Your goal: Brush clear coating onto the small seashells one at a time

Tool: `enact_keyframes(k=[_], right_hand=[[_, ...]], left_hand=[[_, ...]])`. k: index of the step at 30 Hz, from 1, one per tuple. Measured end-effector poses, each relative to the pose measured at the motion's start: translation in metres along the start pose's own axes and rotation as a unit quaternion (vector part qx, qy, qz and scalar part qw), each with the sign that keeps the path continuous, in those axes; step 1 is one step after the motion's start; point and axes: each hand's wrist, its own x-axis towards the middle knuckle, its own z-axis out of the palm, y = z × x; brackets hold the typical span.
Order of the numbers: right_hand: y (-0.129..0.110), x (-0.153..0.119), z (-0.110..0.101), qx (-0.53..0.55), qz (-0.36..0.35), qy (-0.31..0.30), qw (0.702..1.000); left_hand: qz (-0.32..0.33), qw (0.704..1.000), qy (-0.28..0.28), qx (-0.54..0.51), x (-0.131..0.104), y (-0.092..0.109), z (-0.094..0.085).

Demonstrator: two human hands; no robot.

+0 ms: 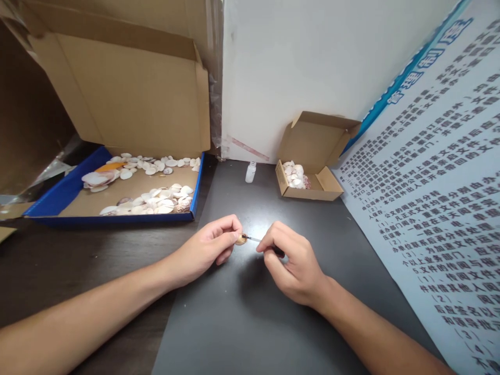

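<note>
Pinched between the thumb and fingers of my left hand (214,240) is a small brownish-yellow shell (241,239). My right hand (292,263) grips a small thin brush (254,239) with a pale stem and a dark tip. The brush tip meets the shell, or lies right at its edge. Most of the brush handle is hidden by my right fingers; a dark part shows under them. Beyond my hands stands an upright small bottle (250,173) with whitish contents and no cap on it.
To the left, an open blue-edged cardboard box (117,143) holds many white shells (164,200) and a few larger ones. A smaller open carton (330,182) with shells (295,174) stands back right. A white wall (292,62) and a printed poster (437,156) border the dark table (219,333).
</note>
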Motion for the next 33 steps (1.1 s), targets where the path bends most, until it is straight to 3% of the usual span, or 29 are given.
enact_keyframes(k=[9, 18, 23, 29, 33], right_hand=[[0.0006, -0.0004, -0.0003, -0.002, 0.01, -0.003, 1.0], [-0.0008, -0.0001, -0.0033, -0.003, 0.02, -0.006, 1.0], [-0.0016, -0.0007, -0.0033, 0.024, 0.006, -0.014, 1.0], [-0.0028, 0.0007, -0.0044, 0.01, 0.012, 0.046, 0.999], [-0.0021, 0.0004, -0.003, 0.001, 0.02, 0.017, 1.0]], left_hand=[[0.001, 0.998, -0.03, 0.059, -0.0005, -0.0026, -0.0013], [0.093, 0.975, 0.0, 0.2, -0.0049, -0.0017, -0.0002], [0.092, 0.972, 0.017, 0.215, -0.0055, -0.0026, -0.0014], [0.076, 0.973, 0.009, 0.217, -0.0049, -0.0022, -0.0006], [0.078, 0.973, 0.012, 0.217, -0.0045, -0.0031, -0.001]])
